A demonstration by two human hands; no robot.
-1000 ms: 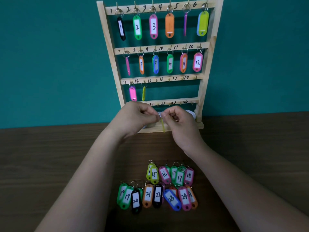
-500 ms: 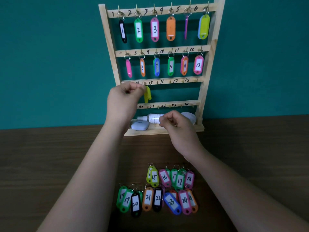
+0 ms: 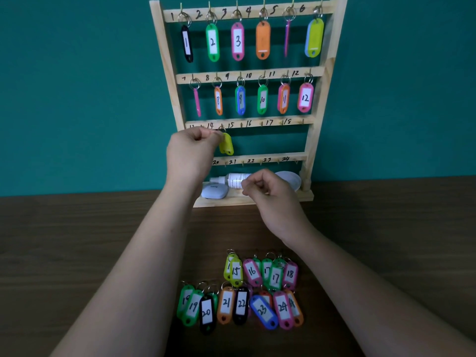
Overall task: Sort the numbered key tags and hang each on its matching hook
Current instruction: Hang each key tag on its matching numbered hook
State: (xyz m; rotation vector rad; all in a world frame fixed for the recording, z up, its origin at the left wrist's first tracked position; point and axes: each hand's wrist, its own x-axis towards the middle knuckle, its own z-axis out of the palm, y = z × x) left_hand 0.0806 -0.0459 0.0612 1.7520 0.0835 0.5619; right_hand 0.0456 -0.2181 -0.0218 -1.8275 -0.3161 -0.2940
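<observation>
**Ring to hook on the third rail**

Far left: left hand (image 3: 192, 150) raised to the wooden rack (image 3: 257, 123), thumb and fingertips closed in a pinch on the ring end of the yellow tag (image 3: 226, 146). Hangs tilted just under the third rail, ring up at the hook (image 3: 222, 128) between the written 14 and 15. Shows no readable number from this side. Judged to be going onto hook 14, with the grip not yet let go.

Handling, as a judgement: light, stiff plastic on a thin metal split ring. No weight to fight, but free to swing and twist about the ring. Best taken at the ring or the plastic right beneath it, keeping the loop presented to the hook. Likely to flop if gripped by the bottom end. Small and smooth enough to slip off a short hook.

Centre, on the table (image 3: 77, 253): loose tags (image 3: 226, 304) numbered 15 to 24, in two overlapping rows with rings close together. Better lifted by a ring than by a body, to avoid dragging a neighbour.

Right: right hand (image 3: 273, 199) low in front of the rack's bottom shelf and the white bottle (image 3: 233, 179), fingers curled toward the thumb, with nothing visible in them.
</observation>
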